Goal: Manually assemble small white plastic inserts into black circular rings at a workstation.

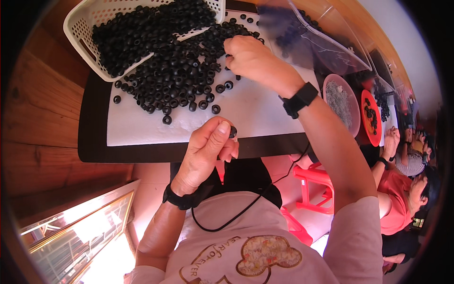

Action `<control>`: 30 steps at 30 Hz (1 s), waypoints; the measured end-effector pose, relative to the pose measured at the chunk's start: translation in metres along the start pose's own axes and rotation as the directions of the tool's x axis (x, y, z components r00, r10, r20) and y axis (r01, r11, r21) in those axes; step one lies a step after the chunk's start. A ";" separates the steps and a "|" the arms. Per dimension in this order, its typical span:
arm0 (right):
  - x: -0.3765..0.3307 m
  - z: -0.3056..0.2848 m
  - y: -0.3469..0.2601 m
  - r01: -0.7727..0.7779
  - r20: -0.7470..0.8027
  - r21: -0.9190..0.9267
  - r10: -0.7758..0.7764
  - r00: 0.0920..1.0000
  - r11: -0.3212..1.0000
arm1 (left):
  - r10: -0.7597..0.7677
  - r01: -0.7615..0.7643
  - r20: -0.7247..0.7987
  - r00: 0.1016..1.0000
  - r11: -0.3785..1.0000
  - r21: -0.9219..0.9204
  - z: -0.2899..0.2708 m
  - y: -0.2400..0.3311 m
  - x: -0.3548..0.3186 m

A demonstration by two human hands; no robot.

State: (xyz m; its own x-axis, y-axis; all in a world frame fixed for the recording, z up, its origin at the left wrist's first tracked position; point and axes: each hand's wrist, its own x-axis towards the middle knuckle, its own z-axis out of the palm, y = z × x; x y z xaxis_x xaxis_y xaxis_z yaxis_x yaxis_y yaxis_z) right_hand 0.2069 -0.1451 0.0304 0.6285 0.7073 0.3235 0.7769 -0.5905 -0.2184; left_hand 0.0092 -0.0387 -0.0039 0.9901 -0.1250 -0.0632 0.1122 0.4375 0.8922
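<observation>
Between the thumb and fingers of my left hand [205, 144] is a small black ring-shaped piece [232, 132], held just past the near edge of the table. My right hand [250, 57] reaches over the right side of a pile of black ring-shaped pieces [175, 85]. Its fingers are curled downward among the pieces, and their tips are hidden, so what they pinch cannot be made out. The pile spreads from a white perforated plastic basket [105, 71] that lies tipped toward me, with many more of the same pieces inside.
A white sheet [137, 132] covers the dark table [94, 146]. Clear plastic bins [326, 45] stand at the back right. Beyond them are a pink bowl [329, 80] of grey bits and a red-orange dish [365, 97] with dark pieces. Co-workers sit to the right, near a red stool [314, 177].
</observation>
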 end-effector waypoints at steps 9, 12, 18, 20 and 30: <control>-0.072 -0.034 -0.018 -0.096 0.260 0.206 0.040 0.965 0.974 | 0.022 -0.022 -0.015 1.000 1.000 0.007 -0.002 -0.003 -0.002; -0.095 -0.035 -0.018 -0.163 0.177 0.340 0.107 0.978 0.926 | 0.050 -0.046 -0.061 0.997 0.997 0.063 0.001 -0.005 0.002; -0.115 -0.041 -0.023 -0.301 0.192 0.555 0.232 0.954 0.776 | 0.079 -0.076 -0.041 0.996 0.995 0.066 -0.001 -0.003 0.001; -0.124 -0.033 -0.016 -0.234 0.146 0.425 0.189 0.971 0.874 | 0.077 -0.075 -0.031 0.997 0.995 0.066 -0.001 -0.003 0.002; -0.135 -0.044 -0.033 -0.456 0.333 0.793 0.339 0.880 0.404 | 0.003 0.007 -0.105 0.994 0.995 0.098 0.006 0.000 0.000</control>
State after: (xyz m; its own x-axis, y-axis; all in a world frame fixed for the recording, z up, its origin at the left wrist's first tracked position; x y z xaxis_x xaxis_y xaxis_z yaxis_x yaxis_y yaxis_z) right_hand 0.0951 -0.2380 0.0349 0.8288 0.5512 -0.0961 0.0565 -0.2532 -0.9658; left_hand 0.0087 -0.0439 -0.0013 0.9939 -0.0295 -0.1067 0.1103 0.3475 0.9312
